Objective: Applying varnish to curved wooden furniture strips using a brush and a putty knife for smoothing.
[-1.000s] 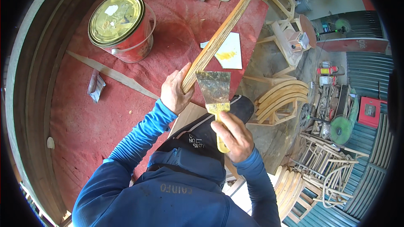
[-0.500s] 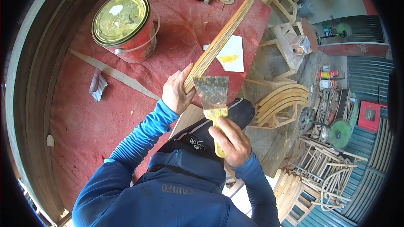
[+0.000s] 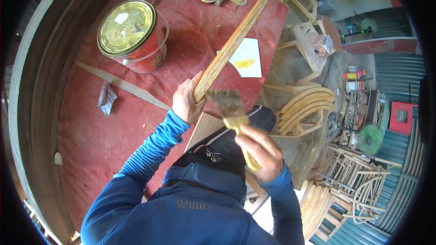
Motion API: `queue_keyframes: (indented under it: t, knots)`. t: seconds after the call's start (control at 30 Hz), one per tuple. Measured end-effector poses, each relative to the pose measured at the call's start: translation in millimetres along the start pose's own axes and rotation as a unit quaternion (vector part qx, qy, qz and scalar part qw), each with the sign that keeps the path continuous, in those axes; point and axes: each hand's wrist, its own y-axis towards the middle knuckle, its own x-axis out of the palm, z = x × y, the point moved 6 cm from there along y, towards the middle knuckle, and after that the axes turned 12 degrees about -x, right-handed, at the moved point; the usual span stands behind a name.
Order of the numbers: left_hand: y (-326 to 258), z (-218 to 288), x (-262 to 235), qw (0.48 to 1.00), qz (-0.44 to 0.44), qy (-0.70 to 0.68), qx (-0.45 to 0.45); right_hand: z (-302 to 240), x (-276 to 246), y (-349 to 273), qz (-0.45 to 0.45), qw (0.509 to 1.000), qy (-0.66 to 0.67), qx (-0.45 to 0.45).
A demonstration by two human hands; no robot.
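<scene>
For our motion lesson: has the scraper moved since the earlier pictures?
Yes: the scraper has tilted, its handle end swinging right relative to the white sheet.

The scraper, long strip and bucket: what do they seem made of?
Scraper: probably a metal blade, thin and grey though blurred; yellow handle perhaps plastic.
Long strip: wood, judging by its streaky grain, with a smoother orange-brown edge.
Bucket: likely red-coated metal, given its shiny gold-coloured lid and rim.
</scene>
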Motion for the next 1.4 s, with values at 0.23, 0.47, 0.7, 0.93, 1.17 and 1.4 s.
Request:
queue_keyframes:
  t: [0.23, 0.47, 0.7, 0.93, 1.17, 1.4]
  knots:
    - [1.9, 1.5, 4.7, 1.000, 0.010, 0.018, 0.022, 10.8, 9.9, 5.7, -0.032, 0.998, -0.059, -0.020]
    - [1.5, -32.8, 8.2, 1.000, -0.015, -0.017, -0.005, 31.6, -13.7, -12.4, 0.096, 0.985, 0.016, 0.141]
    - [-10.3, -91.2, 37.3, 0.879, -0.215, -0.310, -0.293, 70.6, -21.4, -50.7, 0.302, 0.905, 0.175, 0.244]
    - [-21.4, -92.6, 47.6, 0.856, -0.205, -0.329, -0.343, 85.8, -10.5, -66.7, 0.366, 0.853, 0.269, 0.255]
    - [-27.0, -92.9, 52.7, 0.862, -0.181, -0.330, -0.340, 92.8, -2.4, -74.2, 0.376, 0.842, 0.279, 0.268]
    - [-30.8, -124.8, 60.4, 0.800, -0.194, -0.407, -0.395, 112.2, -1.9, -82.0, 0.391, 0.839, 0.248, 0.286]
